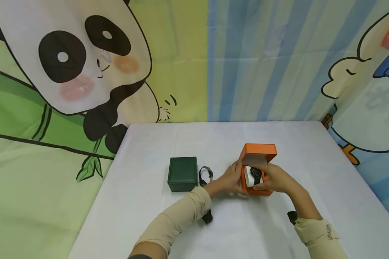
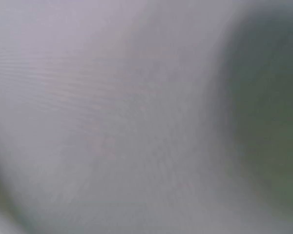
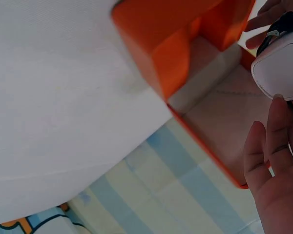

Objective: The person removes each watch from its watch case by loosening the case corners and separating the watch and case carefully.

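An orange watch box (image 1: 259, 148) stands on the table with its lid raised. Between thumb and fingers, my right hand (image 1: 275, 178) holds a black wristwatch (image 1: 255, 172) wrapped around a white cushion (image 1: 248, 177), over the box's lower half. In the right wrist view, a fingertip meets the end face of the white cushion (image 3: 279, 73), and the box's pale inside (image 3: 229, 109) shows beside it. My left hand (image 1: 229, 178) rests against the box's left side with fingers extended. The left wrist view is only a blur of grey and dark green.
Left of my left hand sits a closed dark green box (image 1: 183, 173). A black-strapped watch (image 1: 210, 172) lies beside it, partly hidden by my left arm. A small black object (image 1: 208, 217) shows beneath that forearm. The white table (image 1: 149, 144) backs onto a cartoon-printed curtain (image 1: 246, 64).
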A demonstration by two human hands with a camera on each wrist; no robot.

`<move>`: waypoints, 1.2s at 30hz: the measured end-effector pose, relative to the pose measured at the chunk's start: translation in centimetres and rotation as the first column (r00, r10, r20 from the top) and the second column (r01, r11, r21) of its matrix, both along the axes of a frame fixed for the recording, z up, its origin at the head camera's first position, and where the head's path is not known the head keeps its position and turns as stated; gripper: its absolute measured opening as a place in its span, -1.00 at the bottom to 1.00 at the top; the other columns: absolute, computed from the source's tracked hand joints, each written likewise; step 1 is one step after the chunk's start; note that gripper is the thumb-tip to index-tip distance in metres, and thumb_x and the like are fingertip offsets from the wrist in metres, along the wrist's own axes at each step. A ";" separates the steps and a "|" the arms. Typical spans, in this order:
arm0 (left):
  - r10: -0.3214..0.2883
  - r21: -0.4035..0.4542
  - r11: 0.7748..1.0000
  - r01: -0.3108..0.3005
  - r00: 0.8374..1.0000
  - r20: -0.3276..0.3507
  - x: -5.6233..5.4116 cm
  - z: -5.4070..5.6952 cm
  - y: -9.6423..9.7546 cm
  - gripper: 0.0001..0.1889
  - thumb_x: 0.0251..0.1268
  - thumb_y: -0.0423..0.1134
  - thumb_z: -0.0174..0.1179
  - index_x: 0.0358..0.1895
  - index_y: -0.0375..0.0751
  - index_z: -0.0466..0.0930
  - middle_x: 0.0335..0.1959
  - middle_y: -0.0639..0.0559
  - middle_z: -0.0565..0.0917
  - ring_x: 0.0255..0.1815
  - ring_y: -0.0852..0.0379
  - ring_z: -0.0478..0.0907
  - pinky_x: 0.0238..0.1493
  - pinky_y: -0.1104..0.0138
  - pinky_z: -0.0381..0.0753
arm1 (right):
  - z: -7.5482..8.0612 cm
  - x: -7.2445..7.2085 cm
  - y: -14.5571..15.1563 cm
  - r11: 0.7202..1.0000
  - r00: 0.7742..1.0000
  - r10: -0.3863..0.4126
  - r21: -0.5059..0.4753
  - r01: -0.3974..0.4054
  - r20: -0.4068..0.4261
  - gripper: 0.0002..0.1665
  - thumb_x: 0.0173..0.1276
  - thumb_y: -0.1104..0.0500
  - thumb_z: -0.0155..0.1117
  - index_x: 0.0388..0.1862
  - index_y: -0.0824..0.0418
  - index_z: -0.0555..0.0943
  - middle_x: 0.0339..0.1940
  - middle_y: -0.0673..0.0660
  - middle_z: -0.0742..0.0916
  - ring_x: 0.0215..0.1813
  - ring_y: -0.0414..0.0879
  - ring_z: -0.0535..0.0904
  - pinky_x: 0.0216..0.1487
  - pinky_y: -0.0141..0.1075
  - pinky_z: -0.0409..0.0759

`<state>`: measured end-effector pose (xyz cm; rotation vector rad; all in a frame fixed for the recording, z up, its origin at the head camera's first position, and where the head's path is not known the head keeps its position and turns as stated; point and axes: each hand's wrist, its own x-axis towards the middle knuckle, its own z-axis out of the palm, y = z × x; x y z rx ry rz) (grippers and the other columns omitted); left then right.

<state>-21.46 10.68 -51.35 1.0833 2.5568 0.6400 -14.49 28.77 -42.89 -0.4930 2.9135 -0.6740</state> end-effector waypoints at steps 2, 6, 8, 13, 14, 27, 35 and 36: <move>0.005 0.018 1.000 -0.005 0.999 0.032 0.1 1.0 -0.8 0.44 -0.27 0.23 0.39 0.38 -0.11 -0.70 0.48 -0.15 -0.24 0.48 -0.04 -0.17 0.44 0.19 -0.06 | 0.3 -0.2 -0.7 1.000 0.999 0.028 0.000 -0.028 -0.031 -0.17 -0.08 0.02 0.49 0.18 0.29 0.44 0.06 0.29 0.60 0.04 0.18 0.50 -0.05 0.04 0.50; -0.007 0.057 0.998 0.002 0.997 0.080 0.2 3.0 -2.7 0.34 -0.18 0.21 0.35 0.40 0.00 -0.63 0.48 -0.06 -0.27 0.49 -0.01 -0.20 0.41 0.12 0.03 | 0.8 -0.6 -2.1 0.998 0.996 0.058 0.009 -0.058 -0.066 -0.18 -0.08 0.02 0.49 0.18 0.27 0.45 0.04 0.24 0.62 0.04 0.17 0.50 -0.03 0.06 0.49; -0.021 0.083 0.996 0.015 0.997 0.077 0.0 4.0 -3.9 0.24 -0.11 0.18 0.33 0.44 0.02 -0.49 0.48 -0.03 -0.18 0.48 0.01 -0.13 0.38 0.13 0.10 | 1.1 -1.0 -2.9 0.997 0.995 0.067 0.032 -0.065 -0.072 -0.16 -0.09 -0.01 0.49 0.19 0.25 0.45 0.02 0.23 0.63 0.03 0.15 0.51 -0.05 0.05 0.50; -0.051 0.105 0.993 0.049 0.999 0.010 -0.7 6.0 -6.7 -0.03 0.00 0.12 0.29 0.44 -0.04 -0.06 0.42 -0.06 0.10 0.44 0.03 0.02 0.38 0.16 0.12 | 1.9 -2.1 -4.7 0.995 0.994 0.074 0.066 -0.069 -0.075 -0.14 -0.10 -0.04 0.49 0.21 0.22 0.44 -0.14 0.15 0.66 -0.12 0.06 0.52 -0.20 -0.10 0.53; -0.049 0.105 0.993 0.050 0.999 -0.009 -0.8 6.3 -7.2 -0.06 0.01 0.12 0.29 0.43 -0.07 -0.01 0.40 -0.07 0.15 0.43 0.02 0.05 0.37 0.16 0.14 | 2.0 -2.3 -5.1 0.995 0.994 0.084 0.062 -0.079 -0.076 -0.13 -0.09 -0.04 0.49 0.22 0.23 0.43 -0.16 0.15 0.66 -0.16 0.04 0.51 -0.24 -0.14 0.52; 0.065 0.364 0.930 -0.056 0.998 -0.013 -1.4 6.6 -11.9 -0.16 -0.07 -0.13 0.40 0.33 -0.25 0.22 0.15 -0.11 0.40 0.12 0.06 0.42 0.13 0.40 0.45 | 0.9 -3.8 -8.9 0.974 0.995 0.099 -0.207 -0.095 0.009 0.06 0.09 -0.17 0.32 0.44 0.21 0.06 0.40 0.30 0.24 0.30 0.25 0.30 0.14 0.15 0.37; 0.062 0.367 0.929 -0.043 0.997 -0.040 -1.6 6.9 -12.3 -0.16 -0.05 -0.13 0.38 0.35 -0.22 0.19 0.21 -0.17 0.36 0.16 0.04 0.43 0.09 0.48 0.45 | 0.8 -3.6 -9.5 0.977 0.998 0.061 -0.207 -0.056 0.019 0.03 0.18 -0.19 0.22 0.46 0.21 -0.01 0.31 0.38 0.37 0.11 0.23 0.50 -0.01 0.03 0.53; 0.065 0.370 0.928 -0.045 0.997 -0.040 -1.5 6.9 -12.3 -0.16 -0.06 -0.13 0.38 0.35 -0.22 0.19 0.21 -0.18 0.36 0.16 0.04 0.43 0.09 0.48 0.45 | 0.8 -3.6 -9.7 0.977 0.998 0.058 -0.205 -0.056 0.007 0.02 0.18 -0.16 0.24 0.45 0.22 0.00 0.27 0.39 0.41 0.08 0.22 0.52 -0.04 0.01 0.54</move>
